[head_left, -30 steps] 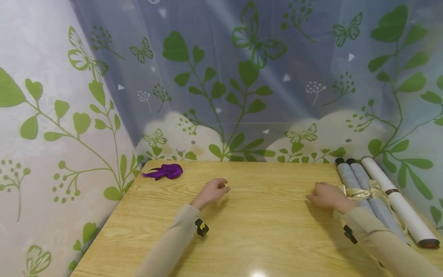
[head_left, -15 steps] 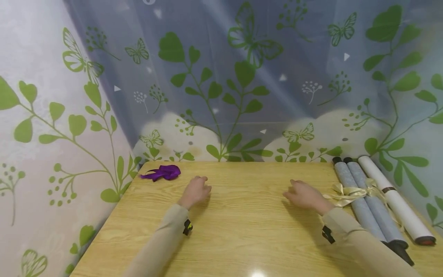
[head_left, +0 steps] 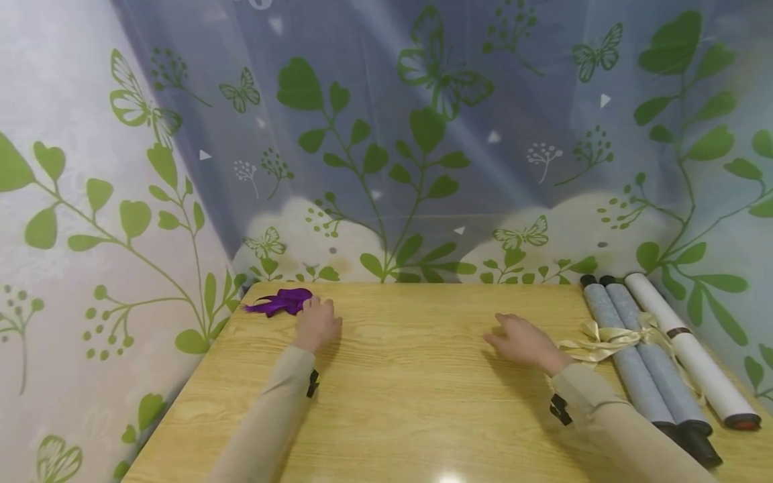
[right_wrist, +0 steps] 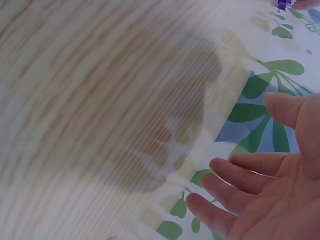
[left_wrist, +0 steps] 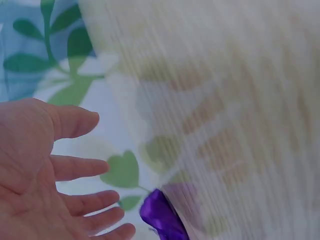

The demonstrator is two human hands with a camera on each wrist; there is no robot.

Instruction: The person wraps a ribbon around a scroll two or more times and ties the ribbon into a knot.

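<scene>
At the far left corner of the yellowish, wood-grained rectangular table [head_left: 410, 389] lies a crumpled, glossy purple ribbon [head_left: 276, 302], its loose folds probably the result of soft, slippery fabric settling on itself. Just inward from that corner of the table is the person's left hand [head_left: 318, 327], its fingers extended and slightly parted around nothing; the left wrist view shows a gap between its fingertips and the purple ribbon, so the fabric does not seem gripped. Over the table's right half hovers the right hand [head_left: 522, 343], wide too, holding nothing, with the thumb well apart from the fingers. Along the table's right edge, two mottled blue-grey cylindrical rolls with black ends [head_left: 637, 384] lie side by side, crossed by a cream satin ribbon [head_left: 604, 350] that presumably keeps the pair together. Closer to the table's right edge rests a white cylindrical roll [head_left: 700, 365], a narrow brown band [head_left: 678, 331] around its middle, perhaps to stop it unrolling.
</scene>
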